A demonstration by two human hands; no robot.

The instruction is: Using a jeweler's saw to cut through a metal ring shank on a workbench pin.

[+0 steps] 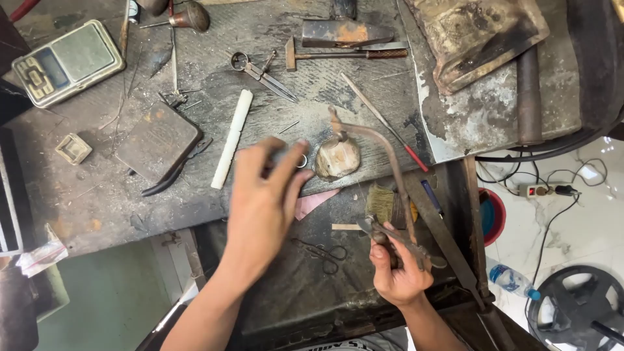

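Right hand (398, 263) grip: fingers wrapped tight round the handle of a jeweller's saw frame (383, 166), low at the near edge of the tabletop (97, 201). Frame's long axis runs away from the grip, up and slightly left, then curves over to end just above a pale wooden bench peg (337, 158).

Left hand (263, 201) grip: fingertips pinched together on a small dark piece, blurred, cannot tell what it is. A small metal ring (302, 161) sits at the fingertips, touching or just beside them, not clear which. Ring and pinched piece lie just left of the bench peg, so the left hand is the nearer one to the peg; the saw's far end comes in from the right side of it.

Around: white stick (232, 138) lying lengthwise just left of the left hand, dark flat pouch (158, 142) with pliers under it further left, digital scale (67, 62) at far left corner. Dividers (262, 75) and a small hammer (344, 55) beyond the peg. Brush (382, 203) and small scissors (323, 252) near the right hand. Plastic bottle (512, 281) on the floor to the right.
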